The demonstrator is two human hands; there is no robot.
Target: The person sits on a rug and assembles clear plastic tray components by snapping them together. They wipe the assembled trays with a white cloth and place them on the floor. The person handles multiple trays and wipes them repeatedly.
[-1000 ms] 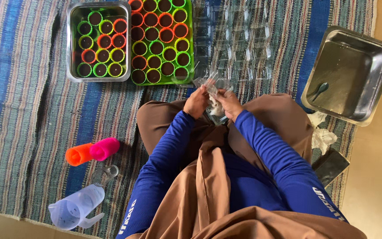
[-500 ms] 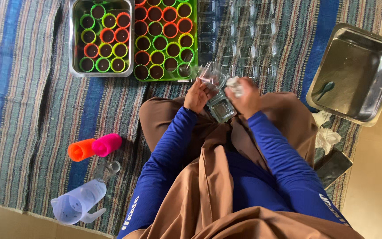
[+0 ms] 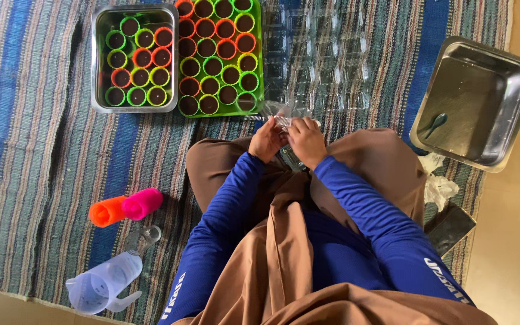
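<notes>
Right at the knees, both hands meet over a small clear plastic container (image 3: pixel 284 120). The left hand (image 3: pixel 266 139) has its fingers curled and pinching the container's near edge from the left, while the right hand (image 3: pixel 307 139) clamps the other side, fingers folded over the plastic. The container sits between the two hands, just above the lap, at the near edge of the sheet of clear plastic cups (image 3: pixel 320 66) that lies spread on the rug. A second dark clear piece peeks out under the right hand, though what it is I cannot tell.

Just left of that sheet is the green tray (image 3: pixel 259 78), packed with small round cups in orange, red, green and yellow rims, each filled with something dark. Touching its left side sits the metal tray (image 3: pixel 96 66), holding more of the same filled cups in rows.

Out to the right, a big steel pan (image 3: pixel 513 114) rests partly off the rug, with a spoon (image 3: pixel 434 123) lying inside. Crumpled white tissue (image 3: pixel 439 186) lies just below it, and a dark flat phone-like slab (image 3: pixel 449 225) beside the person's knee.

Down on the left, an orange cup stack (image 3: pixel 106 210) and a pink cup stack (image 3: pixel 142 203) lie on their sides, touching. Nearer still, a clear measuring jug (image 3: pixel 100 286) lies beside a small glass (image 3: pixel 142 239). Everything rests on the blue striped rug (image 3: pixel 25 150).
</notes>
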